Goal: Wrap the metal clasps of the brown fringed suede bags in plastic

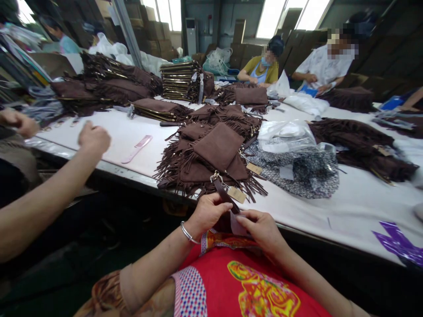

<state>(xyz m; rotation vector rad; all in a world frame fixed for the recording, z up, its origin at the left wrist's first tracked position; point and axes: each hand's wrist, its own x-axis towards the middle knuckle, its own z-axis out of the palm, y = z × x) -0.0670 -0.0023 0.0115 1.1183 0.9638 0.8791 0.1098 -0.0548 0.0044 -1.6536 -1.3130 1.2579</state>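
Observation:
My left hand (208,213) and my right hand (259,226) meet at the table's near edge, above my red apron. Both pinch the end of a brown strap (222,189) that runs up to a metal clasp on the brown fringed suede bag (220,149) lying on top of a pile in front of me. A small pale paper piece (237,225) sits between my fingers. A paper tag (236,194) hangs from the bag near the strap. A silver bracelet (187,232) circles my left wrist.
A co-worker's arm and fist (94,138) reach in from the left, near a pink comb (137,149). Clear plastic bags (286,136) lie over patterned cloth (307,169) to the right. More fringed bags are stacked at the back (178,80). Two people sit at the far side.

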